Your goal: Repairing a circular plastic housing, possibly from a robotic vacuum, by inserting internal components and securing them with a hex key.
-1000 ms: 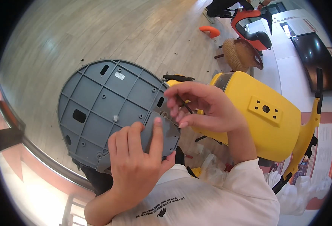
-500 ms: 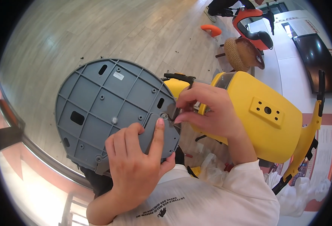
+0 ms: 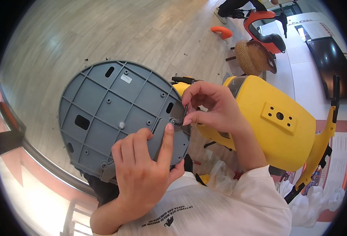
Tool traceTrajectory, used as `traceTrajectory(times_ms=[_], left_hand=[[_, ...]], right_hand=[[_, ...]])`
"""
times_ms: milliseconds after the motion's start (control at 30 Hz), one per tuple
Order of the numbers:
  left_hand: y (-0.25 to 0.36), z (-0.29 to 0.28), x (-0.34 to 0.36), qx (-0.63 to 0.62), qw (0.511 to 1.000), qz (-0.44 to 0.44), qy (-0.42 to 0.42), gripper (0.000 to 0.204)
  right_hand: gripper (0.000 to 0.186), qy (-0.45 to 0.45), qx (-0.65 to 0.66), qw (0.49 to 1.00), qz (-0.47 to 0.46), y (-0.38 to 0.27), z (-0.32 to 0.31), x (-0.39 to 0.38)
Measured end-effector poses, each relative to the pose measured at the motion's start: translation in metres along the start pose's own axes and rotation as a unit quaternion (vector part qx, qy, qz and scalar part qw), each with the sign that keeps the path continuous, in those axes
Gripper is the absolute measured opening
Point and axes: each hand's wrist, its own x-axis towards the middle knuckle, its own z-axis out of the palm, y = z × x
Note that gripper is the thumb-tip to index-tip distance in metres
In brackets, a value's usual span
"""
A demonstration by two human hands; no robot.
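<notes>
We apparently seat the hex key (image 3: 186, 113) pinched in our right hand's fingers; turning needs the panel (image 3: 104, 87) steadied by our left hand (image 3: 140, 169), fingers partly spread.

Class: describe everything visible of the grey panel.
The grey panel looks like plastic, rounded at its far end, its upward face ribbed into a grid with dark slots, small bosses and a pale label. It lies left of centre. The left hand rests on its near right part; the right hand holds a bent black tool at a round fitting near its right edge.
</notes>
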Motion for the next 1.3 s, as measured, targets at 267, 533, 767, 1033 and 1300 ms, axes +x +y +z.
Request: traceTrajectory(times_ms=[267, 533, 767, 1033, 1300], left_hand=[[0.000, 0.001, 0.000, -0.002, 1.000, 0.000, 0.004, 0.070], [0.001, 0.000, 0.000, 0.000, 1.000, 0.003, 0.000, 0.069], [-0.001, 0.002, -0.001, -0.004, 1.000, 0.003, 0.002, 0.069], [0.001, -0.004, 0.000, -0.007, 1.000, 0.006, -0.010, 0.076], [-0.003, -0.006, -0.002, -0.004, 1.000, 0.015, -0.025, 0.078]], right_hand=[[0.031, -0.009, 0.051, 0.998, 0.020, 0.008, -0.003, 0.007], [0.029, -0.029, 0.026, 0.999, 0.028, 0.003, -0.004, 0.012], [0.030, 0.033, -0.203, 0.979, -0.004, -0.012, -0.001, -0.001], [0.035, 0.116, -0.422, 0.866, -0.242, -0.022, 0.007, -0.009], [0.028, 0.073, -0.532, 0.807, -0.246, -0.023, 0.010, -0.021]])
